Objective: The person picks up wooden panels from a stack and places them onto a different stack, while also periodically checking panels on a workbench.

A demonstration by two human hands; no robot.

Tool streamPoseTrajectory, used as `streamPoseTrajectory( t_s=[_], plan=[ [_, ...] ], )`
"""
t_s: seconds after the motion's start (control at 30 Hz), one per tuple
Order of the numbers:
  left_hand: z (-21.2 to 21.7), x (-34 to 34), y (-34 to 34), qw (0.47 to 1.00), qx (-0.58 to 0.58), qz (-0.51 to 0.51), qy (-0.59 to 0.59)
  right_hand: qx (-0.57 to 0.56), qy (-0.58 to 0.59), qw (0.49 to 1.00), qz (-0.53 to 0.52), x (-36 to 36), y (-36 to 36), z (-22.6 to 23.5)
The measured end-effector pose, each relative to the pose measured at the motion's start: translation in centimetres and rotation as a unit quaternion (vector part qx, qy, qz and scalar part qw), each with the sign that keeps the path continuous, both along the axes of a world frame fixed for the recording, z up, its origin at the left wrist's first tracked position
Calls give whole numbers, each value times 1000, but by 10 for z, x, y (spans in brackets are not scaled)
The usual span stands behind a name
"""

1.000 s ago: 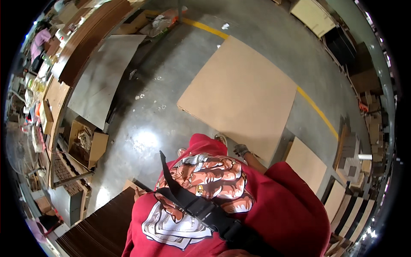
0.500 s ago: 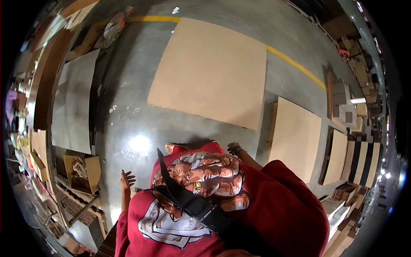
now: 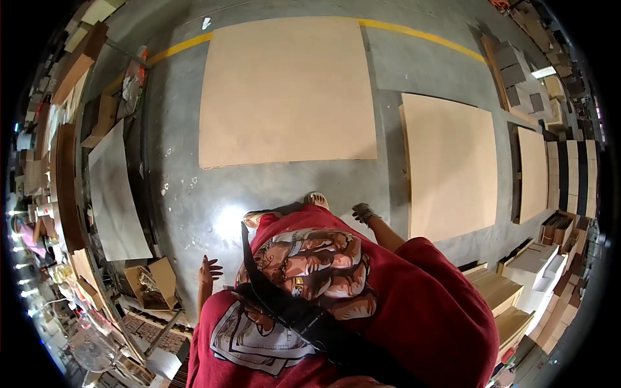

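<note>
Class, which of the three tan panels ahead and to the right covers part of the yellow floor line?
The largest panel, straight ahead: its far edge overlaps the yellow floor line. The middle panel and rightmost panel lie apart from it.

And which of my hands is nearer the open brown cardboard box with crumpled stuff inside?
Left. Your left hand is just right of the open brown cardboard box, apart from it; your grey-gloved right hand is much farther right and forward.
</note>
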State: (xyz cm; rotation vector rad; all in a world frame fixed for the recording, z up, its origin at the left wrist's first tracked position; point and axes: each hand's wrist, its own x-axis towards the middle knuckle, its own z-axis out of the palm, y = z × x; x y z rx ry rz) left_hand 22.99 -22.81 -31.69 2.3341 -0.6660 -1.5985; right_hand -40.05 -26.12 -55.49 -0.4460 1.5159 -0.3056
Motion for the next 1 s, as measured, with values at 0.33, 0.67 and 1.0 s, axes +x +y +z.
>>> streamPoseTrajectory(
  t_s=[0.33, 0.67, 1.0],
  plan=[
    [10, -19, 29, 997, -37, 63, -8, 130, 177, 966, 138, -107, -23, -52],
    [-71, 11, 144, 979, -23, 196, 44, -111, -29, 992, -45, 56, -247, -58],
    [-65, 104, 186, 985, -47, 166, 0, 49, -41, 980, 189, 218, -320, -46]
  ],
)
